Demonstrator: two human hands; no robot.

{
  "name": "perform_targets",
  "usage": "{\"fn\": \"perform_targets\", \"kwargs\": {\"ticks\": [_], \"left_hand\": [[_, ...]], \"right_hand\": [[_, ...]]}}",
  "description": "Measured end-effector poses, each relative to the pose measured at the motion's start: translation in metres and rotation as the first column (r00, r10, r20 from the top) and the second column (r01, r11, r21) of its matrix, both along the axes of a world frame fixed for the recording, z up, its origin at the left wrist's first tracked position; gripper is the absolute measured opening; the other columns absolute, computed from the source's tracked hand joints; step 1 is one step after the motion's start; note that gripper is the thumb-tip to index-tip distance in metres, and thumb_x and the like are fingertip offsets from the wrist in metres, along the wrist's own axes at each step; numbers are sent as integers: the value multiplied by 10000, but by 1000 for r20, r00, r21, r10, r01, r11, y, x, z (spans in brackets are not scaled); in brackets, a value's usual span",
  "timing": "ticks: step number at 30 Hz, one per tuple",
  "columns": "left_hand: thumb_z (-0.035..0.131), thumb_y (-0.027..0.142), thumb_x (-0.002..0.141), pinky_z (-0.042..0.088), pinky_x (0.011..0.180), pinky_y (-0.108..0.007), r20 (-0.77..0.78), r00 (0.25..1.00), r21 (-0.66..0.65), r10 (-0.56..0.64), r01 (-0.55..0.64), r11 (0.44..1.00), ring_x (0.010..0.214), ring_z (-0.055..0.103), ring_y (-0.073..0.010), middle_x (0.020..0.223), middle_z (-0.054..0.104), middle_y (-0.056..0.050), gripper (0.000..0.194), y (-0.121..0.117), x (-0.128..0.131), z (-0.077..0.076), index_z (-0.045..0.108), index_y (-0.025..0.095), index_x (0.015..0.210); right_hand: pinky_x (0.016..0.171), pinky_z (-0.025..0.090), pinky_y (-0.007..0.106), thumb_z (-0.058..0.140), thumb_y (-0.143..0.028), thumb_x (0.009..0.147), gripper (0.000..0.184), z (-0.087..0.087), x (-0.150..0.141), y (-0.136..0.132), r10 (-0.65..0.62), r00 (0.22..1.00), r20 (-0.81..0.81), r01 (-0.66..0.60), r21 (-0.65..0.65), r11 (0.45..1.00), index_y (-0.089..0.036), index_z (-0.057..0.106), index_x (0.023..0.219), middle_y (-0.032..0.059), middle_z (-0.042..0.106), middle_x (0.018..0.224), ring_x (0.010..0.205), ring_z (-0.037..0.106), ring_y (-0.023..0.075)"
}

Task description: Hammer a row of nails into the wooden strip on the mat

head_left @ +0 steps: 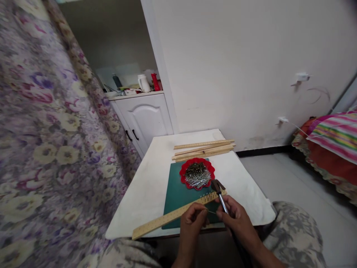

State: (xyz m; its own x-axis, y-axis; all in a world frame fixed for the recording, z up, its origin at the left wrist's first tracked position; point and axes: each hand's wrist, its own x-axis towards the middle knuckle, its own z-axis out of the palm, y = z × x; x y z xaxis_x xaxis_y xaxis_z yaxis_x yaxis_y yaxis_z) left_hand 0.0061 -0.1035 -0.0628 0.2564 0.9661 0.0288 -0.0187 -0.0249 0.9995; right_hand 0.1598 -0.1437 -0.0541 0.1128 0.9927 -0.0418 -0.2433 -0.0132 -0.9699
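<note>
- Low in the centre of the frame, we pinch a thin metal nail (211, 212) between the fingertips of our left hand (193, 216).
- Just right of it, our right hand (233, 213) is closed around a hammer with a dark head and a shiny metal shaft (222, 203), head up; we cannot tell whether its fingers touch the nail too.
- Behind our hands, a long pale wooden strip (163, 220) runs from lower left up towards the hammer, small nails standing in rows at its right end.
- It lies across a dark green rectangular mat (173, 186) on the white-covered worktop (136, 208).
- Mid-frame, a red scalloped bowl (182, 180) of loose nails sits on the mat.
- Above the bowl in the frame, we see more wooden strips (205, 152) lying side by side.
</note>
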Motion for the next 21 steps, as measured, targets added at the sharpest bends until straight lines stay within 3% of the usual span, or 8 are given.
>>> {"fn": "perform_targets", "kwargs": {"ticks": [4,7,10,12,15,18,21], "left_hand": [[674,342,695,413,558,-216,221,967,-176,126,-88,981,538,514,-103,561,564,25,214,-4,16,-8,587,154,747],[714,312,657,416,568,-209,331,930,-295,158,-57,954,535,515,-92,577,569,28,218,-6,23,-8,586,152,734],[731,323,643,416,569,-213,358,921,-342,156,-26,939,540,519,-94,608,576,20,235,0,20,-10,585,148,707],[719,340,665,422,593,-221,275,946,-278,170,-91,956,567,526,-105,625,580,16,231,9,11,-12,607,149,730],[691,334,709,412,631,-216,3,978,-25,209,-209,978,652,533,-125,662,577,10,190,27,-5,-17,641,155,746],[637,312,765,408,654,-223,-208,960,214,185,-140,967,711,539,-140,724,574,-3,166,40,-10,-23,637,161,695],[576,285,814,405,647,-226,-330,931,291,153,-54,955,699,544,-138,738,569,-6,158,43,-4,-33,627,165,724]], "right_hand": [[367,276,176,669,-291,723,295,-2,-1,6,-11,1000,-11,12,10,1000,-187,530,962,-59,514,664,418,380,54],[391,285,181,673,-281,720,280,-5,-3,11,-8,1000,6,8,2,1000,-183,537,943,-58,519,649,456,416,73],[472,370,202,660,-288,738,233,-4,-3,14,-19,999,40,18,18,1000,-182,547,912,-50,533,657,536,488,104],[488,392,210,644,-318,760,229,-1,0,15,-29,997,65,28,16,999,-184,551,921,-44,550,666,538,504,108],[356,290,192,592,-402,804,293,2,10,14,-10,996,89,15,-52,999,-192,533,1000,-59,542,637,371,390,63],[339,258,181,582,-425,817,339,3,24,13,-7,993,114,15,-73,997,-183,519,1047,-68,529,612,334,358,44],[340,250,176,559,-437,837,357,-1,34,11,4,992,126,6,-79,997,-175,514,1075,-61,539,617,331,367,38]]}}
